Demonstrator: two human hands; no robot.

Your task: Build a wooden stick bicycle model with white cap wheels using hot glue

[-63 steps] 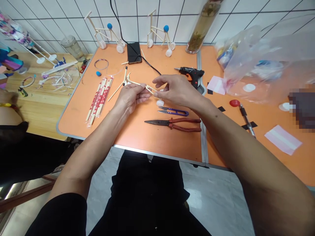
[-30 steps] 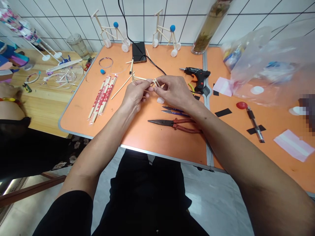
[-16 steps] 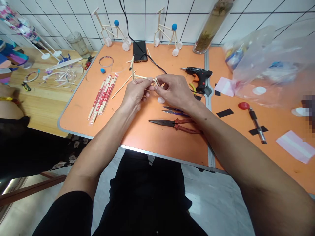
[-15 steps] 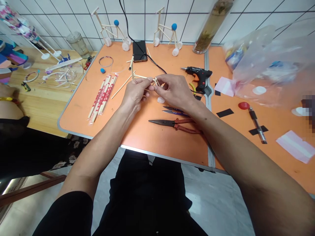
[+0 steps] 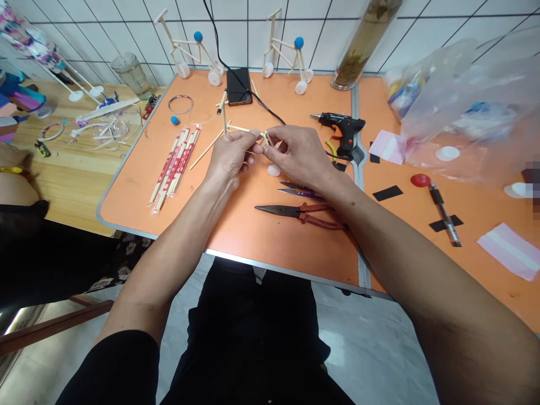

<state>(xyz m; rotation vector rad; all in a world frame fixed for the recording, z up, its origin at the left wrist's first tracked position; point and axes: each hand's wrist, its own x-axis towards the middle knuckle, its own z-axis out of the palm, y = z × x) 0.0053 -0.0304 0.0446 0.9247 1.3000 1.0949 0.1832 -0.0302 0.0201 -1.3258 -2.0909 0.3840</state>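
Above the orange table (image 5: 236,225), my left hand (image 5: 230,156) and my right hand (image 5: 298,154) meet on a small frame of thin wooden sticks (image 5: 236,129). Both pinch the sticks where they join at the frame's right end, fingertips almost touching. The frame's free sticks jut up and to the left. A small white disc (image 5: 274,170) lies on the table just below my fingers. Purple snips (image 5: 300,190) and red-handled long-nose pliers (image 5: 301,214) lie under my right wrist.
Wrapped chopsticks (image 5: 172,167) lie left; a black glue gun (image 5: 341,127) right. Two stick bicycle models (image 5: 192,48) (image 5: 287,53), a phone (image 5: 238,86) with cable and a tall jar (image 5: 358,42) stand at the back. Plastic bags (image 5: 459,107), a craft knife (image 5: 442,214) and black tape pieces (image 5: 387,193) are right. Another person's arm (image 5: 14,188) is far left.
My hands have drawn closer together on the stick frame and lifted slightly toward the back of the table; the frame's free end now points more upright.
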